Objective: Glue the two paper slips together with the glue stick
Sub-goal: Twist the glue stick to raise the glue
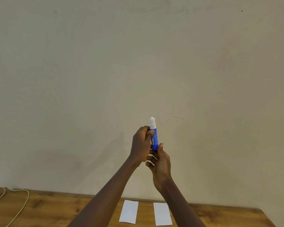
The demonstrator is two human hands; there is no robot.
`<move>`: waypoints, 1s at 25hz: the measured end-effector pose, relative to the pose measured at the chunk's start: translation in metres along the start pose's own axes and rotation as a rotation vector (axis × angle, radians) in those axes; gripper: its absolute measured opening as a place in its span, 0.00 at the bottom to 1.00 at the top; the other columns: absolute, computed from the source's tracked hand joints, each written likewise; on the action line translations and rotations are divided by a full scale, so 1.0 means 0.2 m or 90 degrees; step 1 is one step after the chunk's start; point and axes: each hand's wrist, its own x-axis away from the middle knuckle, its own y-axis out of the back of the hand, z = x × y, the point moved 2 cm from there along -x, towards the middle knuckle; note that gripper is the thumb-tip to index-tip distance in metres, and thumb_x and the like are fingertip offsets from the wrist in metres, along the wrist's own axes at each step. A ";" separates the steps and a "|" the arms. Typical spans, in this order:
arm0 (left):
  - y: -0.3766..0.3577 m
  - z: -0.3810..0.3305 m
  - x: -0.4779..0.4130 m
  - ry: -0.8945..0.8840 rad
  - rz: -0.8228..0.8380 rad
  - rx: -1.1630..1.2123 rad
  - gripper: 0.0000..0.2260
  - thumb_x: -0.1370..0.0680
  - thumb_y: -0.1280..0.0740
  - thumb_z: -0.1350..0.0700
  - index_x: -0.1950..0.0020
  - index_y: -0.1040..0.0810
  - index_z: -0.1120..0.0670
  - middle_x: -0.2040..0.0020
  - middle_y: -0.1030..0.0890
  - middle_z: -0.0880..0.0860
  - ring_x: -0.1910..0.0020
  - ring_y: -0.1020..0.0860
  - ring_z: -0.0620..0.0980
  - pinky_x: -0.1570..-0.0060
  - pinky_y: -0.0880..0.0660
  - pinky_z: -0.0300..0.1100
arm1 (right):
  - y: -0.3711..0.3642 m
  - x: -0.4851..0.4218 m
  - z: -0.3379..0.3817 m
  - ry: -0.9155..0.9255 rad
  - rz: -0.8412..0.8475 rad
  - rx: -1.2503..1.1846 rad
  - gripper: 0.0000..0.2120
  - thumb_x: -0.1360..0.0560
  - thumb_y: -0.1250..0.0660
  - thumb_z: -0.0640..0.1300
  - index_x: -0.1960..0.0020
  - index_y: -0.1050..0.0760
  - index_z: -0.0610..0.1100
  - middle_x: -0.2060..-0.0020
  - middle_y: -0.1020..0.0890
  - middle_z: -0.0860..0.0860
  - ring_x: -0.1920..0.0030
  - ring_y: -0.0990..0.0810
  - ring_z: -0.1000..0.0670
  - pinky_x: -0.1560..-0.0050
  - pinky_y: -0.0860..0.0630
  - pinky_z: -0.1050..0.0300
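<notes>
The blue glue stick (154, 141) stands straight up in the air, white top up. The left hand (141, 145) has its grip curled round the middle. The right hand (161, 163) pinches the bottom end. Below, the left paper slip (129, 211) and the right paper slip (162, 213) lie apart on the worktop (56, 208).

One blue cylindrical plastic glue stick (154, 138) with a white top. Two white rectangular paper slips: the left slip (129, 211) and the right slip (162, 214). Two bare hands: the left hand (141, 145) and the right hand (160, 163). One brown wooden table (56, 208). One pale looped cable (28, 198).
</notes>
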 end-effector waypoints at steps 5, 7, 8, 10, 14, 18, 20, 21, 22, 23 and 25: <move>-0.01 0.03 0.00 0.011 0.022 0.006 0.08 0.21 0.44 0.59 0.51 0.28 0.61 0.55 0.25 0.57 0.58 0.25 0.52 0.56 0.23 0.42 | 0.01 -0.01 0.02 -0.003 0.013 -0.039 0.15 0.23 0.46 0.53 0.48 0.26 0.45 0.67 0.19 0.51 0.70 0.22 0.54 0.69 0.25 0.62; -0.01 0.04 0.00 -0.002 0.022 -0.011 0.06 0.21 0.44 0.60 0.54 0.29 0.59 0.58 0.26 0.57 0.64 0.27 0.47 0.64 0.28 0.28 | 0.02 -0.02 0.02 -0.036 0.012 -0.077 0.16 0.24 0.46 0.54 0.50 0.25 0.45 0.74 0.20 0.52 0.76 0.24 0.55 0.72 0.25 0.64; -0.01 0.04 0.00 -0.007 0.023 -0.017 0.07 0.21 0.44 0.60 0.55 0.29 0.58 0.58 0.25 0.57 0.66 0.29 0.44 0.67 0.30 0.26 | 0.02 -0.02 0.03 -0.050 0.010 -0.098 0.16 0.24 0.46 0.54 0.51 0.25 0.45 0.77 0.20 0.52 0.78 0.25 0.55 0.73 0.25 0.65; 0.00 0.05 0.00 -0.006 0.030 -0.014 0.08 0.20 0.45 0.59 0.53 0.27 0.60 0.58 0.25 0.57 0.67 0.29 0.43 0.69 0.30 0.24 | 0.03 -0.02 0.02 -0.074 0.004 -0.138 0.16 0.24 0.45 0.53 0.52 0.24 0.44 0.78 0.21 0.51 0.78 0.26 0.55 0.74 0.25 0.66; 0.00 0.05 0.01 -0.003 0.038 -0.014 0.10 0.20 0.45 0.57 0.52 0.27 0.59 0.59 0.25 0.57 0.66 0.29 0.44 0.68 0.31 0.25 | 0.03 -0.03 0.01 -0.098 0.001 -0.208 0.15 0.24 0.42 0.52 0.52 0.24 0.41 0.78 0.21 0.51 0.78 0.25 0.55 0.73 0.24 0.67; 0.01 0.07 0.01 0.009 0.061 -0.004 0.11 0.20 0.45 0.56 0.51 0.26 0.60 0.62 0.26 0.55 0.67 0.31 0.45 0.68 0.33 0.27 | 0.04 -0.02 0.00 -0.113 0.003 -0.255 0.14 0.25 0.41 0.51 0.53 0.24 0.41 0.77 0.21 0.50 0.76 0.23 0.54 0.72 0.22 0.66; 0.01 0.08 0.03 0.027 0.095 0.015 0.11 0.21 0.43 0.56 0.48 0.25 0.60 0.61 0.24 0.53 0.65 0.28 0.46 0.63 0.31 0.31 | 0.05 -0.01 -0.01 -0.113 0.006 -0.295 0.13 0.26 0.40 0.50 0.55 0.23 0.41 0.75 0.20 0.50 0.75 0.22 0.54 0.70 0.22 0.65; 0.00 0.10 0.05 0.045 0.116 0.028 0.10 0.21 0.42 0.55 0.47 0.24 0.58 0.59 0.23 0.53 0.62 0.25 0.47 0.60 0.29 0.32 | 0.06 -0.01 -0.02 -0.109 0.006 -0.315 0.12 0.26 0.39 0.49 0.56 0.22 0.41 0.74 0.19 0.49 0.74 0.22 0.54 0.70 0.21 0.65; -0.01 0.12 0.07 0.062 0.132 0.042 0.10 0.22 0.41 0.55 0.46 0.24 0.57 0.57 0.21 0.52 0.60 0.23 0.47 0.57 0.28 0.33 | 0.07 -0.01 -0.03 -0.105 0.002 -0.328 0.12 0.26 0.38 0.48 0.56 0.21 0.42 0.74 0.19 0.50 0.73 0.21 0.54 0.69 0.21 0.65; -0.02 0.15 0.10 0.080 0.142 0.055 0.10 0.22 0.41 0.55 0.45 0.24 0.56 0.56 0.21 0.52 0.58 0.22 0.49 0.55 0.27 0.35 | 0.08 0.00 -0.05 -0.106 -0.007 -0.334 0.11 0.27 0.38 0.47 0.57 0.21 0.42 0.73 0.19 0.50 0.72 0.21 0.54 0.69 0.21 0.65; -0.04 0.22 0.14 0.110 0.153 0.075 0.11 0.22 0.40 0.55 0.44 0.24 0.57 0.56 0.21 0.54 0.57 0.22 0.50 0.49 0.25 0.42 | 0.12 0.02 -0.10 -0.123 -0.032 -0.342 0.09 0.27 0.37 0.46 0.57 0.21 0.41 0.73 0.18 0.50 0.72 0.21 0.55 0.69 0.22 0.67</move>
